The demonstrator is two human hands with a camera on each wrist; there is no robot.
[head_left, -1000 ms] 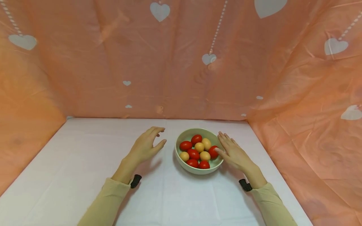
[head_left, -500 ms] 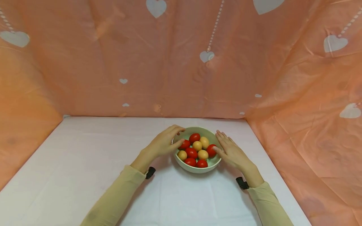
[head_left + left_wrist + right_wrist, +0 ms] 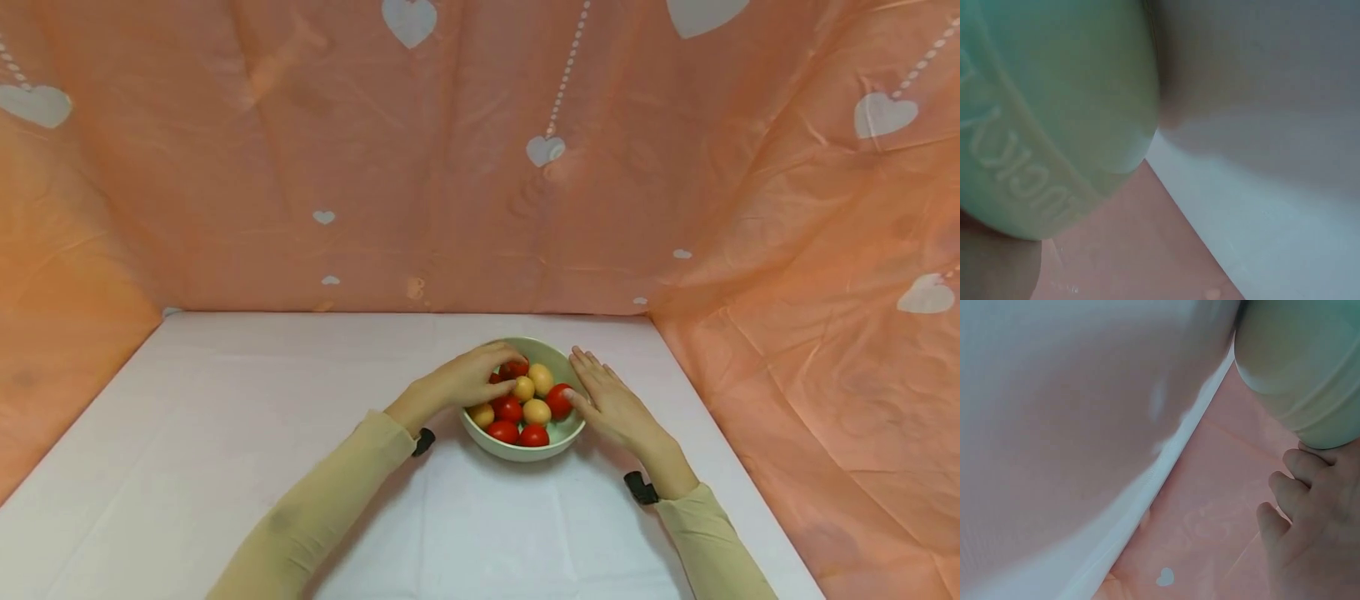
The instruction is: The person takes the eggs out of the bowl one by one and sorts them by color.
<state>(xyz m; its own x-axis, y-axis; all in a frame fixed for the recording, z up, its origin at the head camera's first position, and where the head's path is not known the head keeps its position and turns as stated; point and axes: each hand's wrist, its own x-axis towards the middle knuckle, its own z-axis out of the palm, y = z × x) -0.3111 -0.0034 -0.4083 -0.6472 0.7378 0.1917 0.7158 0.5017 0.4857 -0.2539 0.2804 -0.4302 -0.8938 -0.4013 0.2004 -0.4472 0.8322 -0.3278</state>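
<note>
A pale green bowl (image 3: pixel 521 452) stands on the table, holding several red, oval, tomato-like fruits (image 3: pixel 559 402) and several yellow round ones (image 3: pixel 537 412). Over its left rim, my left hand (image 3: pixel 472 377) reaches in, thumb and bent fingers on either side of a red fruit (image 3: pixel 513 369) near the back. Whether they press on it cannot be seen. My right hand (image 3: pixel 618 412) lies along the right rim, fingers straight outside and thumb over the edge. The left wrist view shows the bowl's outer wall (image 3: pixel 1085 81) with raised lettering; the right wrist view shows right-hand fingers (image 3: pixel 1291 494) against the bowl.
A white cloth covers the table (image 3: pixel 225 433). Behind it and along both sides hang orange-pink sheets (image 3: pixel 450 208) printed with white hearts. The back sheet meets the table a short way behind the bowl.
My left hand has moved right, from beside the bowl to over its rim and in among the fruits. The right hand keeps its place on the rim. The camera view has shifted slightly.
</note>
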